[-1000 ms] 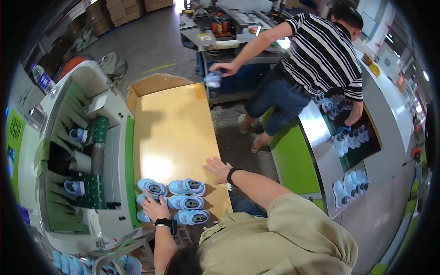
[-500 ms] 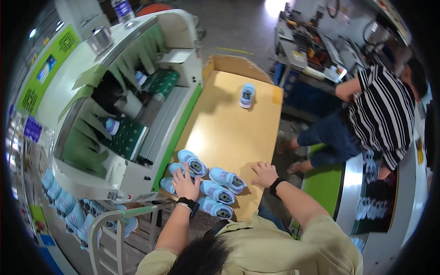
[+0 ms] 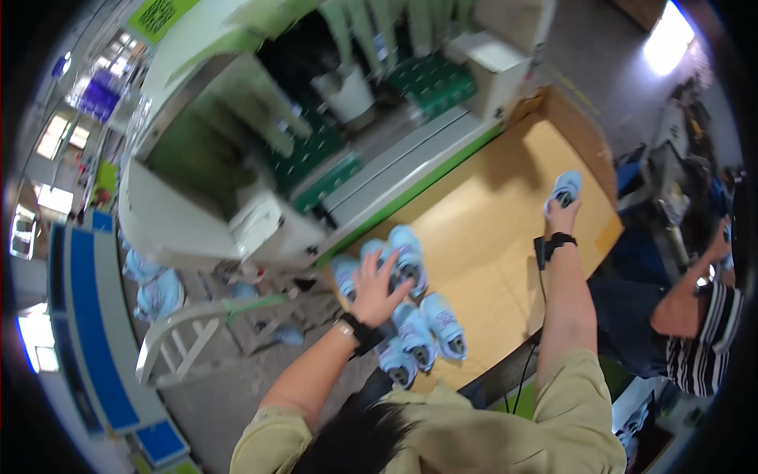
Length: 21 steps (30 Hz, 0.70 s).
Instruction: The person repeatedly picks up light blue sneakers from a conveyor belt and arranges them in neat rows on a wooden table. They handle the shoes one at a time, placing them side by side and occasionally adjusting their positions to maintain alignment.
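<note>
My right hand [image 3: 561,218] grips the heel end of a light blue shoe [image 3: 567,183] near the far right corner of the wooden table [image 3: 482,237]. My left hand [image 3: 374,295] is open, fingers spread, over a group of similar shoes at the table's near left end. Just beyond its fingers are a few blue shoes [image 3: 406,243], partly covered by the hand. Nearer to me is another row of blue shoes [image 3: 444,322], dark inside at their openings. Whether the left fingers touch any shoe, I cannot tell.
A large machine [image 3: 292,245] with hanging green strips and dark green dotted belts borders the table's far left side. More blue shoes [image 3: 160,294] sit on a rack beside a grey metal rail [image 3: 178,336]. A person in a striped shirt [image 3: 714,340] is at the right.
My right hand has moved from the table's near right edge to the far shoe and closed on it. The view has turned left. My left hand stays over the shoe group.
</note>
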### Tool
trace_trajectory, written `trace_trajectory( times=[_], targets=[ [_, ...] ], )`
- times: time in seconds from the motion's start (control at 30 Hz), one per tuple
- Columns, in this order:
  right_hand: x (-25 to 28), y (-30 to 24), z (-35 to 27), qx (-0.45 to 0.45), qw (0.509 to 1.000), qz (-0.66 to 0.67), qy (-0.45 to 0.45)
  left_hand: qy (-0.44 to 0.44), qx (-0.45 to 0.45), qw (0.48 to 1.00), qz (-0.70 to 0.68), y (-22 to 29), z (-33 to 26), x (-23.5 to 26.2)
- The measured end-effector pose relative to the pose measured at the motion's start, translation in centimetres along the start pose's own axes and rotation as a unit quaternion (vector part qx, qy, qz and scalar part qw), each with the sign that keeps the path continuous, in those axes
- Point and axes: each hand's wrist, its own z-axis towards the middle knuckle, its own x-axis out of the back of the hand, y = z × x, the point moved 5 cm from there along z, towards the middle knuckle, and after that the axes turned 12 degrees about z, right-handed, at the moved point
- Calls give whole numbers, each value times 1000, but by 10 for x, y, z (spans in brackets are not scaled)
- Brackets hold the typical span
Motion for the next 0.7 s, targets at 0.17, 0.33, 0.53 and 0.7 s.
trace_trajectory(
  times=[0.17,0.33,0.53,0.7],
  targets=[
    [-69,-127,-162,-108,936,198,-269,104,-50,953,-280,87,43,34],
    [-49,-238,-305,-2,809,162,-565,202,29,873,-442,73,39,65],
    [12,-102,-388,48,863,-60,-499,339,18,841,-421,43,55,182],
    [14,-130,-345,-99,929,15,-356,493,111,833,-224,-27,116,184]
  ],
)
